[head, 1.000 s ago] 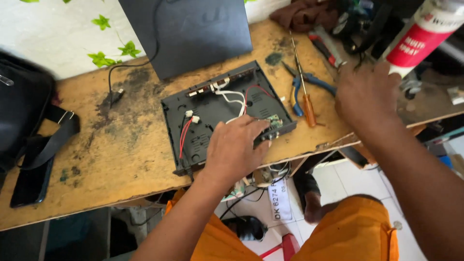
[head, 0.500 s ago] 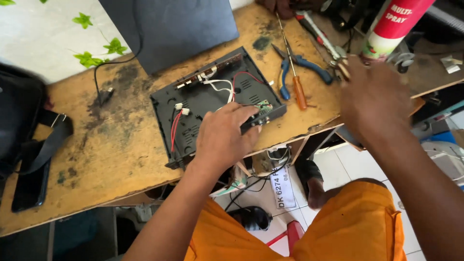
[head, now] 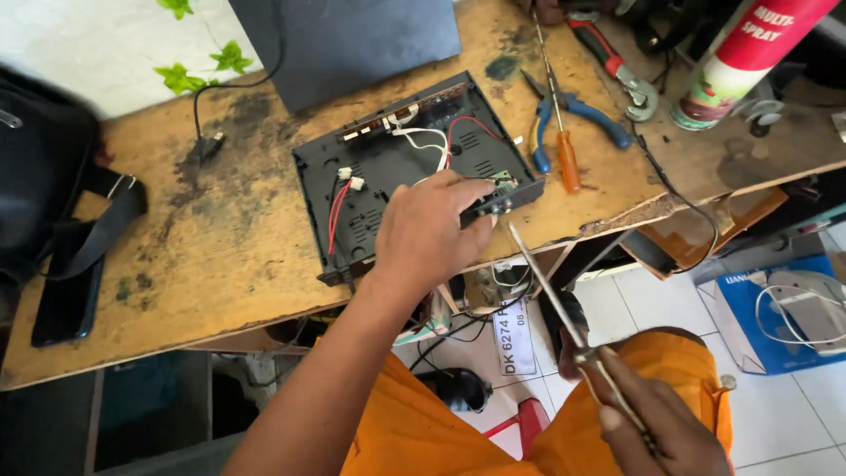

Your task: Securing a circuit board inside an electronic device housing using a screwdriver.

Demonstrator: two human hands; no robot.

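The left hand [head: 432, 231] is laid palm-down on the near right corner of an opened black device case [head: 410, 172], its fingers curled over the case's front edge and pressed against a small green circuit board [head: 502, 187] there; nothing is held inside the hand itself. The right hand [head: 665, 423] is seen low at the bottom of the view, over an orange-clad lap, closed around a pair of long metal tweezers [head: 551, 286] (slim and silver), whose tips are pointed up toward the case corner just beside the left hand's fingers, without clear contact.

Beyond the left hand, inside the case, white and red wires [head: 432, 141] are run toward the far wall, and a red wire pair with white plugs [head: 342, 198] is seen to its left. The case is set on a worn wooden surface [head: 220, 247], overhanging the near edge slightly.

To the right of the left hand and farther away, an orange-handled screwdriver [head: 564, 150] and blue-handled pliers [head: 573, 115] are laid side by side. Farther right, a red-handled tool [head: 612, 62] and a red-and-white spray can [head: 740, 62] are found. Well to the left, a black bag [head: 44, 167] with a strap is placed on the surface.
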